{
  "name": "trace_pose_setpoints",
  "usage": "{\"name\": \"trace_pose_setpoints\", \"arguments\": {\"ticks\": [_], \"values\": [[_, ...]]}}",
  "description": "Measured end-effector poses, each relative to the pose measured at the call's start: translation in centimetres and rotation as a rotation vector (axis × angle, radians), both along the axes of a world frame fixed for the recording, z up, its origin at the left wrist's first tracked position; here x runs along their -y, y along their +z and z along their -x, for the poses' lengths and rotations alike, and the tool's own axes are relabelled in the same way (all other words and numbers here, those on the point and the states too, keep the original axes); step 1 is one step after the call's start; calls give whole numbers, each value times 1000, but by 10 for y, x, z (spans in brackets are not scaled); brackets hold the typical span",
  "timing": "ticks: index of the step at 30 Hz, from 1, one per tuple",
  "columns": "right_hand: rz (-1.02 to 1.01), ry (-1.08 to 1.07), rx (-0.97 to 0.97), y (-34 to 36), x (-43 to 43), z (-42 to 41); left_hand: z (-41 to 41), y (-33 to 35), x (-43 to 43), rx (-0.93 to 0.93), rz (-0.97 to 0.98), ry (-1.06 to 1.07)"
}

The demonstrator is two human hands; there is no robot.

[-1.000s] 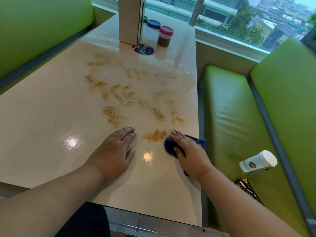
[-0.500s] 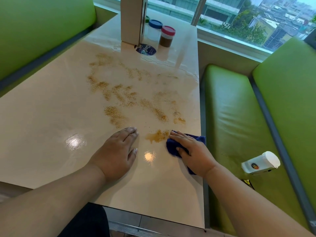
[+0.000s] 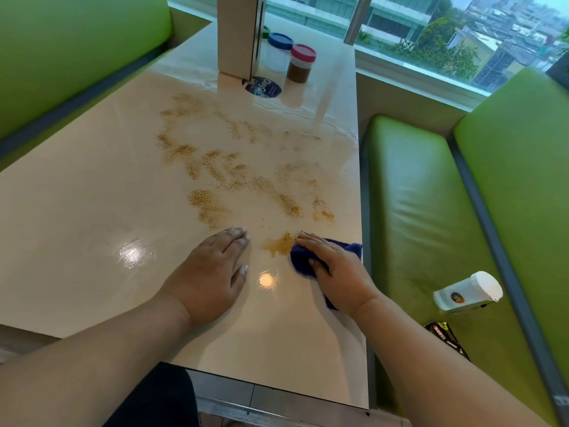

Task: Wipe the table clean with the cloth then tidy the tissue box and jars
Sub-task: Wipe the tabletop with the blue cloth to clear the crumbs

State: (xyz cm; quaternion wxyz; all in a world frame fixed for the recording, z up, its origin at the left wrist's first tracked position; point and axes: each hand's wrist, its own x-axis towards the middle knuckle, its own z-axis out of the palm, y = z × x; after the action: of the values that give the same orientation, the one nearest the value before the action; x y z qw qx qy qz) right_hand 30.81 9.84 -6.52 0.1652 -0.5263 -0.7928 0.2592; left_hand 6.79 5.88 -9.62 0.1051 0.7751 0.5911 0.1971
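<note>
1. The cloth (image 3: 300,261), dark blue and bunched, lies on the table (image 3: 77,226) close to its right edge. It is pinned under the right hand (image 3: 338,269), whose fingers are stretched over it rather than curled round it.
2. A small, damp-looking brown heap (image 3: 281,243) touches the cloth's left side. Beyond the cloth, toward the window, sandy grains (image 3: 221,171) are scattered in loose streaks.
3. Left of the cloth, past the heap, the left hand (image 3: 209,272) rests flat on the table with its fingers straight, holding nothing.
4. Far beyond the cloth the tissue box (image 3: 238,32) stands upright, with a blue-lidded jar (image 3: 278,53) and a red-lidded jar (image 3: 301,64) just beside it.
5. Right of the cloth, off the table, a white cup (image 3: 468,291) lies on its side on the green bench (image 3: 415,211).
6. Where I'd expect trouble:
   - The cloth sits so near the edge that a stroke to the right would likely tip grains onto the bench.
   - The heap looks wet, so dragging it may smear it rather than lift it.
   - A long push away could pile grains against the box and jars.
   - With only a flat press holding it, the cloth might slip out from under the palm.
</note>
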Motion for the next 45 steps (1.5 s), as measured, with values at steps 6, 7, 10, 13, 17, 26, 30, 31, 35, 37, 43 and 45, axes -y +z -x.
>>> {"name": "trace_pose_setpoints", "arguments": {"ticks": [6,7,10,13,17,26,30,31,35,37,43,45], "values": [[-10,-4,31,-3,7,9,2,-2,0,1,9,3],[-11,21,31,-3,11,7,2,-2,-1,-1,8,2],[-8,34,31,-2,7,3,1,-2,-1,-5,11,-1],[7,-13,37,3,-11,12,1,-2,-1,-7,15,6],[17,9,53,4,-11,18,1,0,0,-2,15,2],[-2,-28,30,3,-16,7,1,-2,0,-19,13,0],[27,-78,40,2,-21,16,1,-2,0,-13,18,-1],[22,-59,40,0,-16,14,1,-2,0,-8,17,0],[12,-40,-9,-3,-9,1,1,-2,-1,-3,16,-1],[14,-81,-18,-2,-18,1,1,-1,0,-8,15,-1],[109,-29,-19,7,-18,11,1,-1,0,-6,19,3],[134,32,-36,6,-6,8,1,-2,-1,-2,19,3]]}}
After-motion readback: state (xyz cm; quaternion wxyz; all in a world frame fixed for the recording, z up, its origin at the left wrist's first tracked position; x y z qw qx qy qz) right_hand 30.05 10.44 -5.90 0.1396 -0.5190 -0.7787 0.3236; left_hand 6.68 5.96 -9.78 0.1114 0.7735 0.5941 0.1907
